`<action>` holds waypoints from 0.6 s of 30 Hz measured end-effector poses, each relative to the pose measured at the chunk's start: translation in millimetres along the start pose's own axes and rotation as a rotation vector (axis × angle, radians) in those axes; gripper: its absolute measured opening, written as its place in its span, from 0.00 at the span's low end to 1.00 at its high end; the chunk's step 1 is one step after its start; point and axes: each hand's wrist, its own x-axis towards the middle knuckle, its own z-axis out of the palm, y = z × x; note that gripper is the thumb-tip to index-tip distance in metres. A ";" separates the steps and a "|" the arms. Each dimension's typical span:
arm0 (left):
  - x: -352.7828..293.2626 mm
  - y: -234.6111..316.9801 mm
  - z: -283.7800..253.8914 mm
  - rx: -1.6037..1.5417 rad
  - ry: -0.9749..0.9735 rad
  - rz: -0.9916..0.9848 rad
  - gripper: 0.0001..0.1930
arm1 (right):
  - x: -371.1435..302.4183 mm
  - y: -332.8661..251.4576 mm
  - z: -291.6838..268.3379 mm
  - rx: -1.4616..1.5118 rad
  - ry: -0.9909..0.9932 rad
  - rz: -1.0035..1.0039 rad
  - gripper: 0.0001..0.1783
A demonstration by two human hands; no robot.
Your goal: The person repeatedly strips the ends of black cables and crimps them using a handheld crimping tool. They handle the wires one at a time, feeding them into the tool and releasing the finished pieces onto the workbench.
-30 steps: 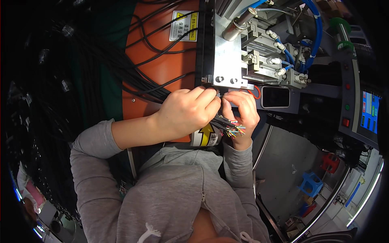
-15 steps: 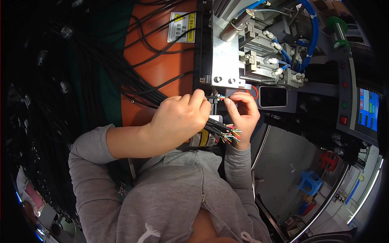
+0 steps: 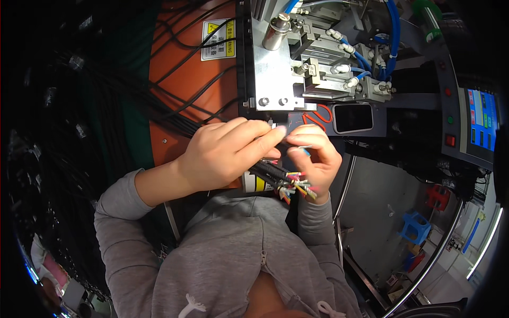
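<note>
My left hand is closed around a bundle of black cables. Stripped, multicoloured wire ends fan out from the bundle below my fingers. Its index finger and thumb reach toward my right hand, whose thumb and fingers pinch thin wires, pale and blue, at the end of one cable. My left fingers partly hide that cable. Both hands are just below the metal plate of a machine.
Pneumatic cylinders with blue hoses stand behind the plate. A phone and red looped handles lie right of it. More black cables cross the orange surface at left. A control panel is far right.
My right hand has come slightly down and bent the wire ends, which pointed sideways under the plate before. My left fingers have stretched toward it. The whole view has shifted a little.
</note>
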 end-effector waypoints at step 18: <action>6.0 5.5 -3.5 -0.041 -0.074 -0.199 0.08 | 14.7 -7.2 21.7 -0.470 0.168 -0.251 0.11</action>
